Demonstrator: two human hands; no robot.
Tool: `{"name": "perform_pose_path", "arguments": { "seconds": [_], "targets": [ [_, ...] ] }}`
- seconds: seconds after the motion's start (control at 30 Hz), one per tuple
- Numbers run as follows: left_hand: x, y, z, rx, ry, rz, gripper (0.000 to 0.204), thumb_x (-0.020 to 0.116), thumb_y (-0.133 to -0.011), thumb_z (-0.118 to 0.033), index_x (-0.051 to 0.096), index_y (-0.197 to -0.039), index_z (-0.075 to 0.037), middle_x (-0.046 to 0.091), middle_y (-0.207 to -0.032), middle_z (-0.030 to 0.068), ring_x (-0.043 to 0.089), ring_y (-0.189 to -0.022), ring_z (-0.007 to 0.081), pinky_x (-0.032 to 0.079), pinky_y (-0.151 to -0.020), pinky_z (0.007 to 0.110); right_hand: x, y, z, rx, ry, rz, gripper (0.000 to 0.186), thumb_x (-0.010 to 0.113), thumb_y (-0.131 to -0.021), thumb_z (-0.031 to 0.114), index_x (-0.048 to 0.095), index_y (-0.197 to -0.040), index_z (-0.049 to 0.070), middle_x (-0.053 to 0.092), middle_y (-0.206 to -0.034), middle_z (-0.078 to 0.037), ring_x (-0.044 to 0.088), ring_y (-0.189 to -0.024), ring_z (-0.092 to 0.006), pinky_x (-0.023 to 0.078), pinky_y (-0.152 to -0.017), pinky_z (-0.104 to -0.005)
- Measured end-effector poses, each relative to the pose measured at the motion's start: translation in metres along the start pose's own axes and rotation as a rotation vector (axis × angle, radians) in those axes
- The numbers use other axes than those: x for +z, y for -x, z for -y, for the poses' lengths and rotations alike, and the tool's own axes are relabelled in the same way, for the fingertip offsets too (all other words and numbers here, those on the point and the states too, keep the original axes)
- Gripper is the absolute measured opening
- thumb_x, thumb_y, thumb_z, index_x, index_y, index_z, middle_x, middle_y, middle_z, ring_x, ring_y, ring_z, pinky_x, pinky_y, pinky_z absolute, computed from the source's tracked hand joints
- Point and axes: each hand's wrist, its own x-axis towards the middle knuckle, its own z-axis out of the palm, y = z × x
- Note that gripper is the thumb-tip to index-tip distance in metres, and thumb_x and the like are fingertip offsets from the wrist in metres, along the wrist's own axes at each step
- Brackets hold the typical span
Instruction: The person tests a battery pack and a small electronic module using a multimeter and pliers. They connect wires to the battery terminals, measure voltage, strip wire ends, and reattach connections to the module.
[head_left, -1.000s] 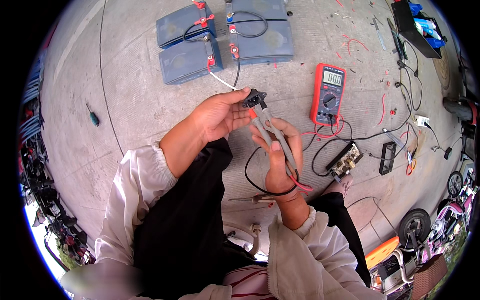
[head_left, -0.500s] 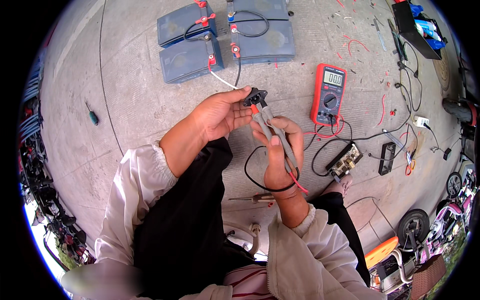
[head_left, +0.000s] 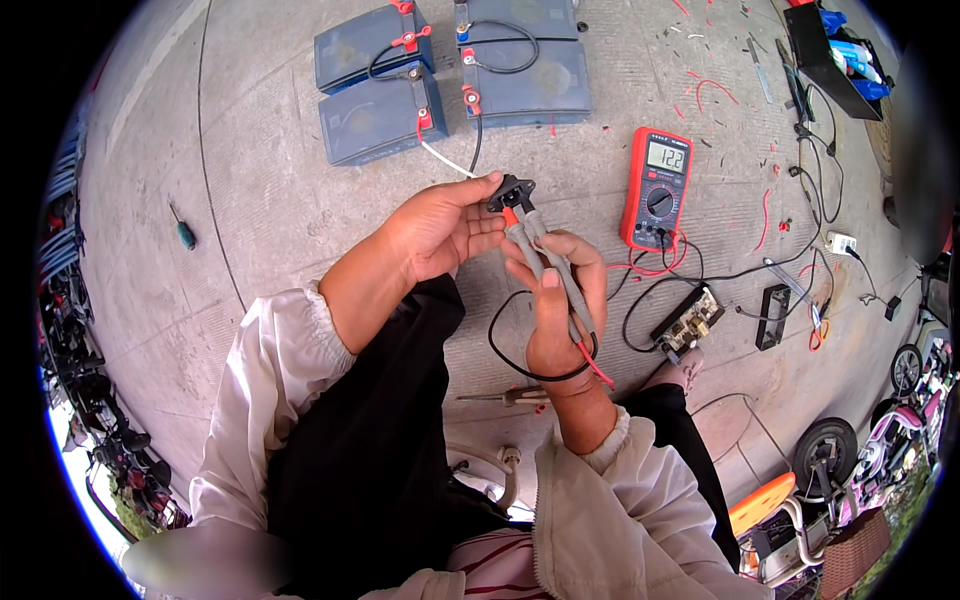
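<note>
Pinching a black socket [head_left: 511, 191], left hand [head_left: 432, 234] fingers closed on it above concrete floor [head_left: 270, 150], right hand [head_left: 562, 305] fingers curled around two grey probes [head_left: 526, 249], red multimeter [head_left: 659, 188] nearby.

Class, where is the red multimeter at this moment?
In the head view, the red multimeter lies on the floor right of centre, above the circuit board and to the upper right of the right hand.

Mid-frame I see a small black socket [head_left: 511, 193], two grey test probes [head_left: 524, 248] slanting up against it.
</note>
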Motion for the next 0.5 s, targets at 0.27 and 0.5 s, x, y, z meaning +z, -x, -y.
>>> {"name": "perform_pose_path", "arguments": {
  "seconds": [0.27,0.5],
  "targets": [
    [0.0017,-0.0038,0.0019,-0.002,0.02,-0.033,0.024,0.06,-0.094,-0.027,0.062,-0.102,-0.004,0.066,-0.092,0.0089,0.064,-0.083,0.0172,0.054,-0.077,0.031,-0.0028,-0.0012,0.0002,-0.012,0.037,-0.013,0.026,0.045,-0.093,0.006,0.047,-0.117,-0.004,0.048,-0.118,-0.017,0.062,-0.105,-0.025,0.053,-0.088,-0.0349],
    [0.0009,-0.0026,0.0024,0.007,0.019,-0.048,0.025,0.059,-0.095,-0.027,0.062,-0.102,-0.003,0.067,-0.094,0.0091,0.065,-0.082,0.0172,0.055,-0.076,0.031,-0.0016,-0.0026,0.0016,-0.028,0.049,-0.003,0.025,0.045,-0.092,0.003,0.048,-0.116,-0.004,0.046,-0.118,-0.017,0.06,-0.105,-0.0259,0.054,-0.088,-0.0359]
  ]
}}
